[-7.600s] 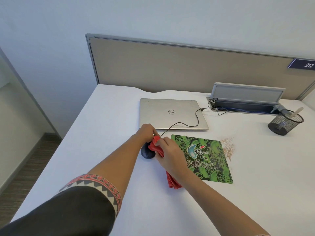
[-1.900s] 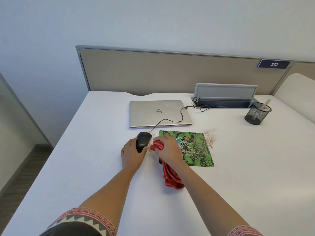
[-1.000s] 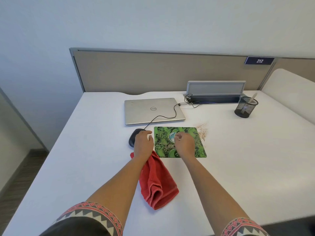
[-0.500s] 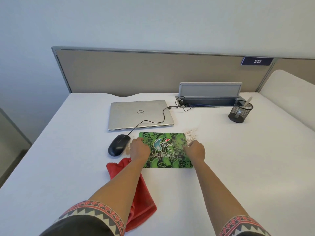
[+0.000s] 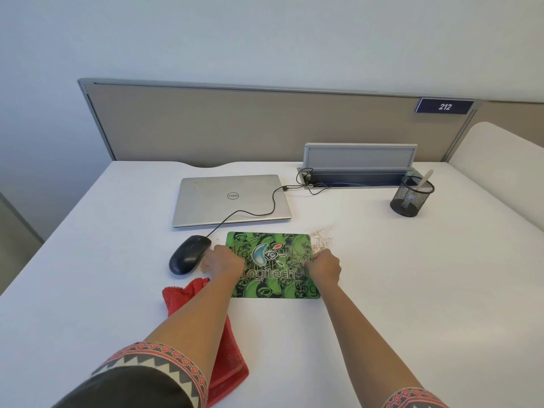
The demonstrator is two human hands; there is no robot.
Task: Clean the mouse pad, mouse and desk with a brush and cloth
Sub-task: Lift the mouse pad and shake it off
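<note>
The left hand (image 5: 224, 262) was curled over the left edge of the green Logitech mouse pad (image 5: 273, 260) and the right hand (image 5: 323, 266) over its right edge, both gripping it. The pad lay mid-tabletop (image 5: 412, 290), with the black wired mouse (image 5: 190, 254) just beside its left edge. The red cloth (image 5: 228, 366) lay under the left forearm, toward the near edge; crumbs (image 5: 322, 238) sat at the pad's far right corner

"Logitech" on green mouse pad (image 5: 273, 262), "Dell" logo on silver laptop (image 5: 232, 198), "212" on blue plate (image 5: 445, 106)

Bare desk (image 5: 412, 290) rightward; mouse (image 5: 188, 254), laptop (image 5: 232, 200) crowding left.
</note>
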